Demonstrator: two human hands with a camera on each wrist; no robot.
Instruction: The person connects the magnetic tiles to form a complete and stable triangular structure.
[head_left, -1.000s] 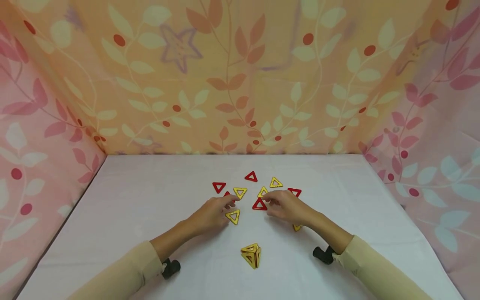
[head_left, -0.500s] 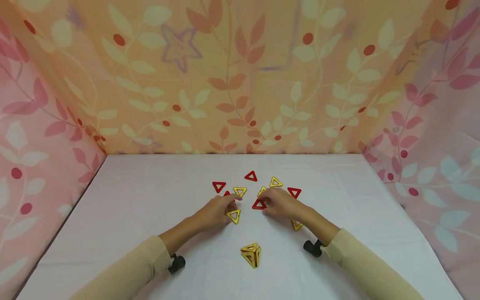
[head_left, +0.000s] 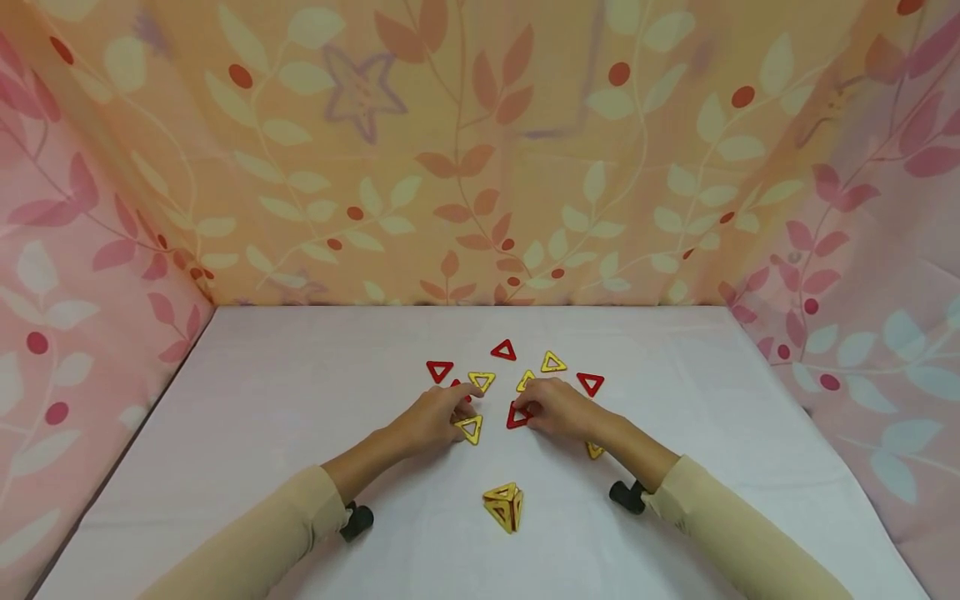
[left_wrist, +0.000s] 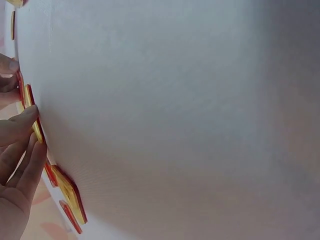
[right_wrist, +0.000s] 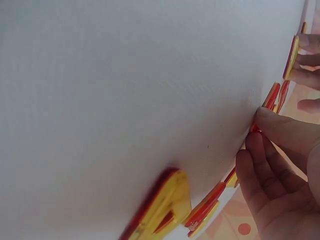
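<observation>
My left hand [head_left: 429, 419] pinches a yellow triangular frame tile [head_left: 472, 430] between thumb and fingers; in the left wrist view this tile [left_wrist: 37, 128] stands tilted on edge. Just to its right, my right hand [head_left: 561, 408] has thumb and fingertips on a red triangular frame tile [head_left: 515, 417], partly covered by the fingers. The right wrist view shows the thumb and fingers closed on that red tile [right_wrist: 270, 100]. Close to the front of the table sits a small yellow pyramid [head_left: 505, 507] built from triangles. Another red tile [head_left: 457, 386] is partly hidden behind my left fingers.
Beyond the hands lie yellow tiles [head_left: 482, 381] and red tiles [head_left: 504, 351], flat on the white table [head_left: 300, 358]. One yellow tile [head_left: 595, 450] lies partly under my right wrist. Patterned cloth [head_left: 465, 167] encloses the back and sides.
My right hand has shifted left and now pinches the red tile, which has turned. My left hand has edged right, with the yellow tile moving slightly. The pyramid stays put.
</observation>
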